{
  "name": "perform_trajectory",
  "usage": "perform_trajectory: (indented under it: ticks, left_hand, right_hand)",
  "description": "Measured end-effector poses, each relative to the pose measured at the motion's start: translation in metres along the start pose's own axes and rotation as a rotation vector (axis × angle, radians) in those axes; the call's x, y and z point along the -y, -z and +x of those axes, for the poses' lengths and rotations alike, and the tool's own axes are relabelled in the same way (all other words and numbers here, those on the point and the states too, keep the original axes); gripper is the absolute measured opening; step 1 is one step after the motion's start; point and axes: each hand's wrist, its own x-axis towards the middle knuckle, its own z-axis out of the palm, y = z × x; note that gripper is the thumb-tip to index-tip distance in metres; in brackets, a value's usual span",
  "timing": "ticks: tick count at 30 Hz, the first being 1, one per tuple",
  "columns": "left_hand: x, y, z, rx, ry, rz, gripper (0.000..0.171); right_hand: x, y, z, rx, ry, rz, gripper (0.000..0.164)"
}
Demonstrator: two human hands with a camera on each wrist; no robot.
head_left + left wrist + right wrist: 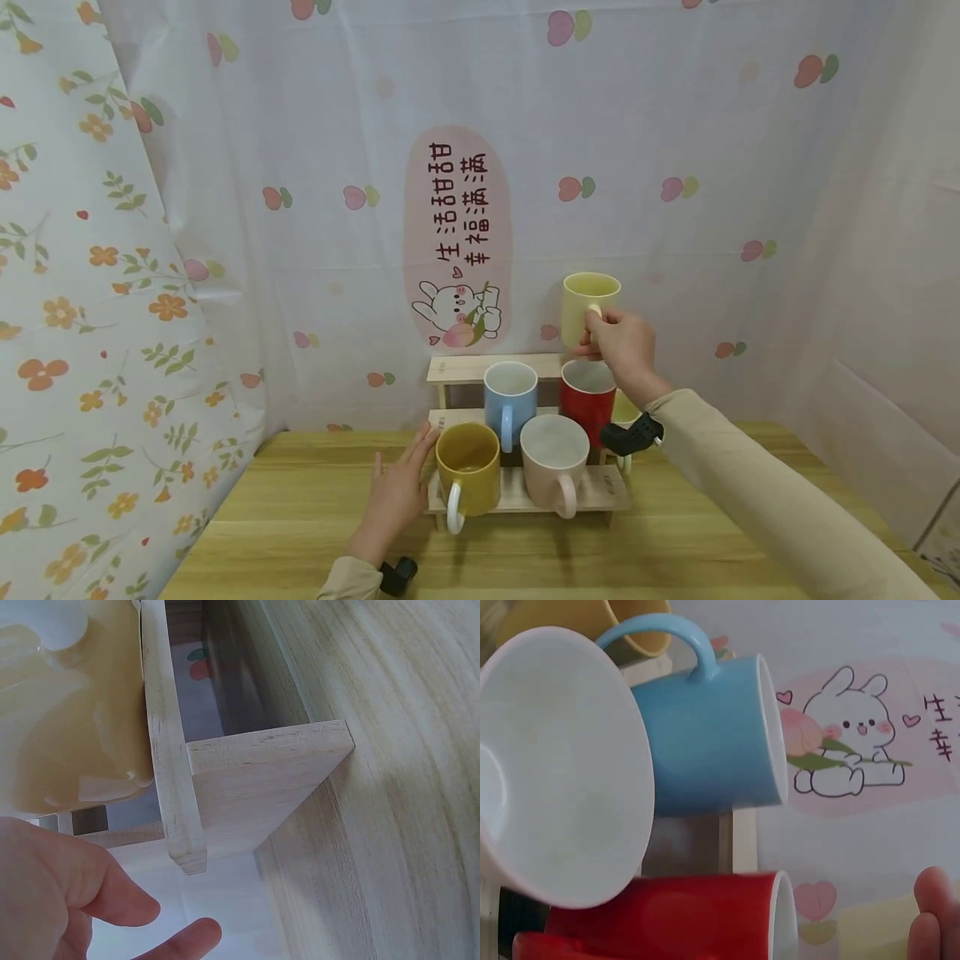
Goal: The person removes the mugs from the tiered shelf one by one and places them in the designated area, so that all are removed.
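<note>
My right hand (626,346) pinches the handle of a pale yellow mug (581,312), raised upright above the right end of a tiered wooden rack (498,368). Just beneath it stands a red mug (581,404) on the middle tier, beside a light blue mug (498,400). The bottom tier bears a mustard mug (480,487) with a white handle and a pale pink mug (543,467). At the rack's left end my left hand (401,492) lies with fingers extended, close beside the mustard mug. The left wrist view shows its fingers (120,892) near the rack's wooden end.
Another yellowish mug (625,410) is partly hidden behind my right wrist, at the rack's right side. The rack stands on a wood-grain table (300,517). A patterned cloth (330,250) with a rabbit drawing hangs behind, and a floral cloth (112,333) hangs at left.
</note>
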Motion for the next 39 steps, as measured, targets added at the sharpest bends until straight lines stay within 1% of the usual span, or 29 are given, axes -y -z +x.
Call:
perform_trajectory:
  ticks: [4, 9, 17, 24, 33, 39]
  left_hand:
    - [0.000, 0.001, 0.001, 0.002, 0.003, -0.007, 0.082]
    - [0.001, -0.001, 0.001, -0.005, 0.001, -0.002, 0.081]
    - [0.004, -0.005, 0.000, -0.008, -0.008, 0.004, 0.080]
    - [0.004, -0.005, 0.001, -0.018, 0.000, 0.001, 0.081]
    - [0.003, -0.003, 0.001, -0.026, -0.002, 0.014, 0.080]
    - [0.003, -0.002, 0.001, -0.020, 0.004, 0.011, 0.080]
  right_hand:
    - [-0.003, 0.008, 0.000, -0.015, -0.012, -0.006, 0.037]
    - [-0.010, 0.020, -0.002, -0.028, -0.038, -0.066, 0.040]
    - [-0.032, 0.037, -0.004, -0.072, -0.052, -0.033, 0.037]
    - [-0.044, 0.048, -0.002, -0.087, -0.035, -0.022, 0.040]
    - [-0.064, 0.062, -0.009, -0.096, -0.055, -0.119, 0.041]
    - [-0.081, 0.071, -0.014, -0.104, -0.041, -0.167, 0.043]
